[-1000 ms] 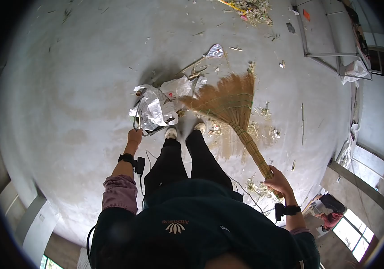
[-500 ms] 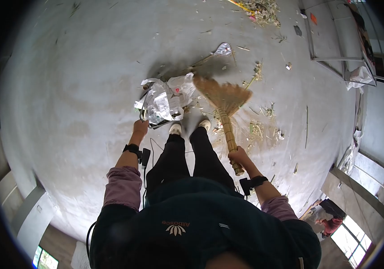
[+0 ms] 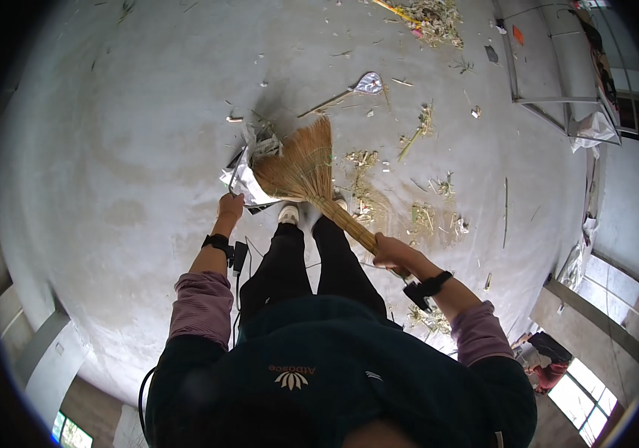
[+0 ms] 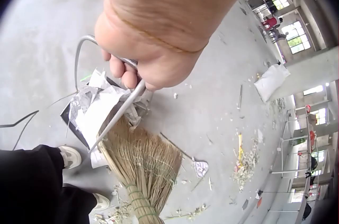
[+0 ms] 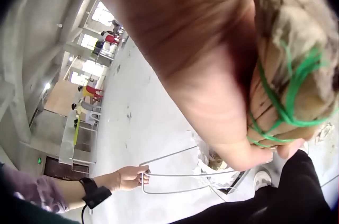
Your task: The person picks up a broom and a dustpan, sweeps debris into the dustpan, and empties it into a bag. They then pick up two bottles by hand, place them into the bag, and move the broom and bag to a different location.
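My left hand [image 3: 231,204] grips the grey metal loop handle [image 4: 121,114] of a dark dustpan [image 4: 79,133]. Crumpled white plastic and paper [image 4: 97,112] heap up in the dustpan and hide most of it. In my right hand [image 3: 396,252] is the stalk handle of a straw broom [image 3: 303,160], bound with green string at its end [image 5: 291,110]. The broom's fanned bristles lie across the litter at the dustpan's mouth, covering part of it in the head view. My shoes [image 3: 288,213] stand just behind the dustpan.
Dry plant scraps [image 3: 364,168] lie scattered to the right of the broom. A stick with a silvery oval head [image 3: 368,83] lies ahead. Farther off is a larger debris pile [image 3: 437,21], with a metal frame [image 3: 558,100] on the right. Another person [image 3: 551,373] is in the background.
The broom first came in toward my legs, then its bristles swept left over the white litter at the dustpan, pushing it leftward. My left hand has kept its grip on the handle.
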Available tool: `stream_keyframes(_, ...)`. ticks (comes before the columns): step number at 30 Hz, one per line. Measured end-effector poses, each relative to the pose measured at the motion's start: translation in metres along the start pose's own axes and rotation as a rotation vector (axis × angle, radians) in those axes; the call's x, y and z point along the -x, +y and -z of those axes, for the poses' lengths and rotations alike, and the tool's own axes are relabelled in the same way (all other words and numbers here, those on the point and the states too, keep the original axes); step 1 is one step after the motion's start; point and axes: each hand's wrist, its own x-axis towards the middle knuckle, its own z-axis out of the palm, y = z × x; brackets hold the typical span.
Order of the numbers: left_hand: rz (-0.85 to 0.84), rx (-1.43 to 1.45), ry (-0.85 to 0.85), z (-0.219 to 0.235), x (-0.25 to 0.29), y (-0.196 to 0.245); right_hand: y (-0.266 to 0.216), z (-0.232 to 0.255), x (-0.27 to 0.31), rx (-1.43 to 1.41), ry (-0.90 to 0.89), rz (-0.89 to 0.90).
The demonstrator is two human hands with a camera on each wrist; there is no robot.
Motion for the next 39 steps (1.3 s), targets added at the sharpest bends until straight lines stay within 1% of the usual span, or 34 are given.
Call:
stream_keyframes(1,-0.044,-0.032,0.079,-0.004,-0.003,-0.003,-0.008,0.003,-0.005,0.087,0.041,-0.007)
stream_keyframes(2,-0.089,-0.065,0.160,-0.005,-0.007,-0.008,-0.013,0.006,-0.006,0.084,0.041,-0.003)
stream_keyframes(3,-0.090,-0.069,0.161,-0.002,-0.011,-0.010,-0.022,0.012,0.001,0.039,0.042,-0.036)
stream_keyframes(4,-0.055,-0.080,0.092,0.000,-0.015,-0.012,-0.027,0.015,0.005,-0.005,0.044,-0.073)
stream_keyframes(5,-0.019,-0.087,0.021,-0.001,-0.017,-0.013,-0.020,0.013,0.005,-0.005,0.046,-0.077)
stream_keyframes(6,-0.022,-0.083,0.018,-0.001,-0.016,-0.011,-0.006,0.010,0.007,-0.069,0.063,-0.037)
stream_keyframes(8,-0.013,-0.114,-0.050,0.003,-0.012,-0.007,0.013,0.016,0.031,-0.165,0.102,0.021)
stream_keyframes(10,0.010,-0.093,-0.028,0.001,-0.013,-0.009,0.026,0.026,0.066,-0.253,0.112,0.012)
stream_keyframes(12,0.016,-0.069,-0.011,0.001,-0.012,-0.008,0.027,0.037,0.100,-0.289,0.132,-0.023)
stream_keyframes(13,0.016,-0.067,-0.012,0.004,-0.009,-0.005,0.027,0.039,0.109,-0.287,0.133,-0.024)
stream_keyframes(15,0.034,-0.055,-0.005,0.007,-0.006,-0.002,0.028,0.042,0.118,-0.374,0.177,-0.055)
stream_keyframes(17,0.041,-0.072,0.018,0.009,-0.004,0.000,0.035,0.037,0.096,-0.401,0.158,-0.048)
stream_keyframes(19,0.051,-0.092,0.042,0.011,-0.004,0.003,0.025,0.022,0.066,-0.394,0.203,-0.044)
stream_keyframes(21,0.061,-0.038,0.016,0.013,0.001,0.006,0.009,0.012,0.032,-0.206,0.195,-0.070)
stream_keyframes(23,0.053,-0.039,0.009,0.019,0.007,0.013,-0.020,0.010,0.013,-0.053,0.137,-0.007)
stream_keyframes(24,0.054,-0.038,0.005,0.015,0.001,0.009,-0.036,0.011,0.007,-0.059,0.134,-0.008)
stream_keyframes(26,0.053,-0.043,-0.008,0.013,-0.002,0.001,-0.063,0.014,0.004,-0.048,-0.016,0.006)
stream_keyframes(29,0.035,-0.074,0.012,0.014,-0.008,-0.002,-0.068,0.022,-0.021,-0.016,-0.037,-0.010)
stream_keyframes(30,0.037,-0.046,0.025,0.018,-0.006,0.000,-0.065,0.026,-0.025,-0.054,-0.007,0.009)
stream_keyframes(31,0.038,-0.017,0.041,0.021,-0.003,0.002,-0.060,0.025,-0.023,-0.053,-0.003,0.006)
stream_keyframes(32,0.056,0.034,0.005,0.027,0.002,0.004,-0.056,0.027,-0.021,-0.105,-0.010,0.004)
stream_keyframes(33,0.050,0.035,0.010,0.035,0.007,0.007,-0.053,0.029,-0.019,-0.159,-0.017,0.005)
stream_keyframes(35,0.060,0.122,-0.047,0.045,0.012,0.012,-0.034,0.029,-0.001,-0.202,-0.004,0.003)
stream_keyframes(36,0.087,0.121,-0.004,0.042,0.006,0.007,-0.025,0.030,0.015,-0.225,0.031,0.007)
stream_keyframes(37,0.079,0.122,-0.008,0.040,-0.001,-0.003,-0.016,0.030,0.033,-0.247,0.065,0.007)
stream_keyframes(39,-0.012,0.132,-0.045,0.037,-0.019,-0.025,0.002,0.033,0.072,-0.366,0.091,0.008)
